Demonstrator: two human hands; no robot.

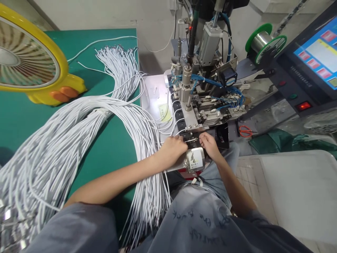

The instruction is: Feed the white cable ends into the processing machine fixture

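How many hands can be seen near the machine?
2: the left hand is at a white cable in front of the machine; the right hand is beside the cable's tip. No other hand is visible.

Workshop (machine, cable bundles)

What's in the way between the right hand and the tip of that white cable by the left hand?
Nothing that I can see. The white cable sticks out beside the left hand toward the right hand, its tip very close to that hand. The metal machine stands beyond both hands, not between.
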